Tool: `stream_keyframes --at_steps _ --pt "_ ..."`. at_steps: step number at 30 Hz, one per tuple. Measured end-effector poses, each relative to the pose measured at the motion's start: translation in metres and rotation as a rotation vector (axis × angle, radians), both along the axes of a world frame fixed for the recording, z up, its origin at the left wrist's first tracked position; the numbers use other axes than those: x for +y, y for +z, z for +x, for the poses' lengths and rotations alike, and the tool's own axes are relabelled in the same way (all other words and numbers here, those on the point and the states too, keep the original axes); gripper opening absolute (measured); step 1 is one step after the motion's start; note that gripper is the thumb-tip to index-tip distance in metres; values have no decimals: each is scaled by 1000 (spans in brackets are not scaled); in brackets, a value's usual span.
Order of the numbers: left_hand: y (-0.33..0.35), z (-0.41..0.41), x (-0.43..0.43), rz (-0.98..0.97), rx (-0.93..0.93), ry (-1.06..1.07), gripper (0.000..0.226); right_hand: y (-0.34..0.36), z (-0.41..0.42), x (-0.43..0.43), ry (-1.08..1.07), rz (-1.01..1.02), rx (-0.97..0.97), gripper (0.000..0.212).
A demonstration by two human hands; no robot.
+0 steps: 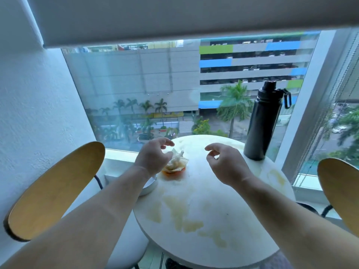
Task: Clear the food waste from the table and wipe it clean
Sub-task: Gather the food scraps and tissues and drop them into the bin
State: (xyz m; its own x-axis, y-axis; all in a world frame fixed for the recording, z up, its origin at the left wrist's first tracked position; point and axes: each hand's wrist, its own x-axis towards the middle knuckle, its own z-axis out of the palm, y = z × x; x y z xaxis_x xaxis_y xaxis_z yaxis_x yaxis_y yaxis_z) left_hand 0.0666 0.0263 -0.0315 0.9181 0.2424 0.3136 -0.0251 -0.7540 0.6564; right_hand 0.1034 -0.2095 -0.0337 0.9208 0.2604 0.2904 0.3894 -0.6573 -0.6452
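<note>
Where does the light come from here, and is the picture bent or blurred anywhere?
Head view: daylight comes through the window behind the table, and the bottle stands dark against it; the wide lens slants the window frame and stretches the forearms toward the lower corners.

white round table (223,214) with yellowish blotchy stains (180,212) all over; crumpled white napkin (175,162) sitting on something orange; bottle (262,121) is black; chair backs (52,191) tan wood; building outside grey with blue and green stripes
</note>
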Motion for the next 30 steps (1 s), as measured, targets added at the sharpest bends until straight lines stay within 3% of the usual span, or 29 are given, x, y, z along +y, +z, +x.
stream_keyframes --at_steps 4,7,11,15,19,27,30 --pt "-2 22 -8 394 287 -39 43 -8 8 -9 -28 -5 31 30" --pt "-12 34 -8 467 332 -46 41 -13 12 -13 -34 -1 47 29" --pt "-20 42 -6 295 253 -16 27 -17 18 -12 -44 16 59 28" --pt "-14 43 -3 -116 72 -3 14 -22 24 0 -22 34 66 28" --pt "-5 41 4 -460 13 34 19 -25 26 27 74 16 86 28" --pt "-4 25 26 -427 -84 226 15 -35 28 87 316 -331 120 57" --pt "-3 19 32 -410 -54 263 15 -37 33 95 347 -436 75 35"
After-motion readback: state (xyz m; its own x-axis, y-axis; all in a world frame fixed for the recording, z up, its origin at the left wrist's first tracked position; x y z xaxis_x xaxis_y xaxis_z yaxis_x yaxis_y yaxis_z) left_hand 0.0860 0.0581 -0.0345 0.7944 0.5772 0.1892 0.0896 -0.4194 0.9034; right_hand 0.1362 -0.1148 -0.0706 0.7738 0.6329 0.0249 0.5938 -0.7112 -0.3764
